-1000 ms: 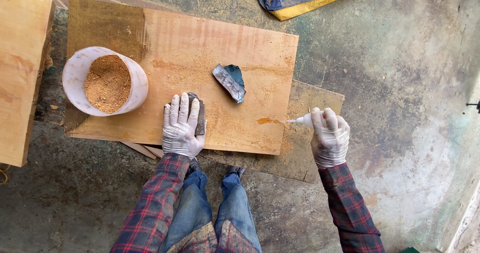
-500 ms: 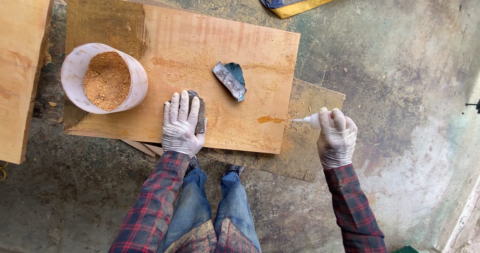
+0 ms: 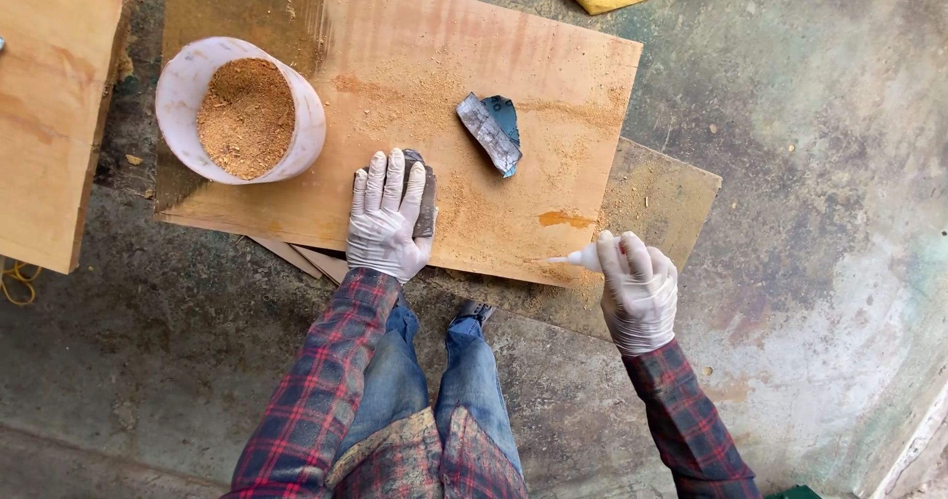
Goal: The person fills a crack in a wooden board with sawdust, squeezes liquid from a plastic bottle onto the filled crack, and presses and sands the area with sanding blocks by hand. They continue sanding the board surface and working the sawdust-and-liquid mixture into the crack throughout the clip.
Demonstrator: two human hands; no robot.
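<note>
Glue bottle (image 3: 591, 256) in right hand's (image 3: 640, 290) closed fingers over sawdust-strewn plywood board (image 3: 415, 84) on concrete floor (image 3: 810, 163); left hand (image 3: 388, 217) flat, fingers open.

Head camera looks straight down, fairly near, on the wooden board (image 3: 464, 153).

The right hand (image 3: 640, 292) wears a white glove and holds a small white bottle (image 3: 590, 257) with a thin pointed tip. The tip points left, right at the near edge of the wooden board (image 3: 474, 55). The left hand (image 3: 387, 218), gloved too, lies flat on a dark grey block (image 3: 425, 195) on the board, fingers spread out.
</note>
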